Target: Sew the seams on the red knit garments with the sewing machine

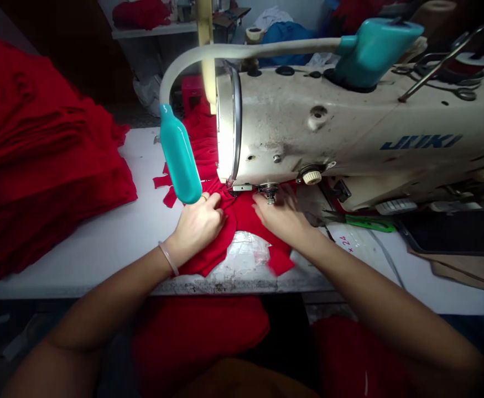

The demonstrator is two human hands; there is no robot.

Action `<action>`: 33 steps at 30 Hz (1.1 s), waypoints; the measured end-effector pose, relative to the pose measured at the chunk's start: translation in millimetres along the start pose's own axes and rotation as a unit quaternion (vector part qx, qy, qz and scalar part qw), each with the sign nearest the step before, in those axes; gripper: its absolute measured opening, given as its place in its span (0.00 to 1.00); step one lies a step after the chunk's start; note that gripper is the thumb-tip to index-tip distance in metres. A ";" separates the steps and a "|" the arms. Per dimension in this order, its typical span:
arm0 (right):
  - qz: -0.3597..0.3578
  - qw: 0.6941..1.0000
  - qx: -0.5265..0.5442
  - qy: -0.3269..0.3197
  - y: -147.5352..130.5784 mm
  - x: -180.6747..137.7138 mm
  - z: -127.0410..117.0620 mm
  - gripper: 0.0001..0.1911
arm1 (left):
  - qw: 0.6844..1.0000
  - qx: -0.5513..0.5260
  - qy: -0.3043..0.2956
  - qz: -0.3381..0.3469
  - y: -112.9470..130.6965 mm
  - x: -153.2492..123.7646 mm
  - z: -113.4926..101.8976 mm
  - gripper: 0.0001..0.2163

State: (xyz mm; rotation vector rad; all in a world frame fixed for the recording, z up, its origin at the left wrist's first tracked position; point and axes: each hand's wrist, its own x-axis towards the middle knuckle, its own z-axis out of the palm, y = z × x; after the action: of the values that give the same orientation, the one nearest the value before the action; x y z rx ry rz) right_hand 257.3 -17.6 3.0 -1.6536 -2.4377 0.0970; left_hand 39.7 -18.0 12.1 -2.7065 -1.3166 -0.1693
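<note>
So from the head camera, the person has both bare hands down at a big cream-white metal sewing machine with blue JUKI lettering (pixel 283 121). The piece being worked, a bright red soft fabric panel with a curved edge (pixel 212 257), lies on the white table (pixel 100 249), running under the needle area and bunching up behind it.

The left hand (pixel 202 221) is on the fabric just left of the needle area, fingers curled in pretty tightly; can't tell if it's actually pinching cloth or just pressing. It's got a ring on, plus a pale band (pixel 168 258) round the wrist. The right hand (pixel 283 218) is on the red stuff to the other side, fingers loosely bent and partly hidden by machine parts, so no telling whether it grips anything.

A teal paddle-shaped lamp head (pixel 181 155) on a bendy grey neck hangs right by the left hand. Off to the left there's a thick stack of red cloth (pixel 55 143). On the right, green-handled scissors (pixel 370 223) lie near a flat black slab (pixel 453 232) on top of brown card (pixel 466 271). More red cloth (pixel 204 331) sits below the table edge.
</note>
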 end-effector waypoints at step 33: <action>0.188 0.883 -0.113 0.416 118.2 -119.9 -37.6 0.17 | 0.968 -0.240 -0.003 0.072 -24.9 -5.4 25.6 0.16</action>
State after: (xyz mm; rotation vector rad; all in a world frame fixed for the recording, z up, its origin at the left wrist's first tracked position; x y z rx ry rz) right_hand 415.5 -86.3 5.9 -1.7334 -1.5090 -0.7180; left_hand 17.9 -2.8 -12.4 -3.1845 -1.1996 -0.5289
